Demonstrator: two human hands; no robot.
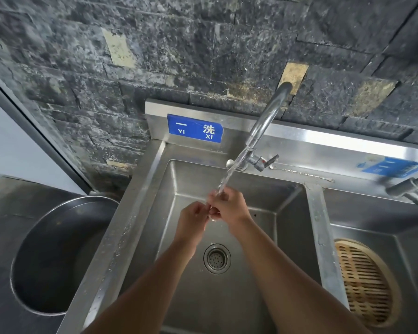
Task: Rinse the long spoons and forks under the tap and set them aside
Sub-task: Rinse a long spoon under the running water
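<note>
Cutlery hidden, hands [210,210] touching under tap [263,126] stream

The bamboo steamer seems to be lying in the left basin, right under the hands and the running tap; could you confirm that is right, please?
Not quite. The bamboo steamer lies in the right basin, beyond the divider. The left hand and right hand do meet under the running tap, but over the left basin, which holds only the drain. The head view shows it.
</note>
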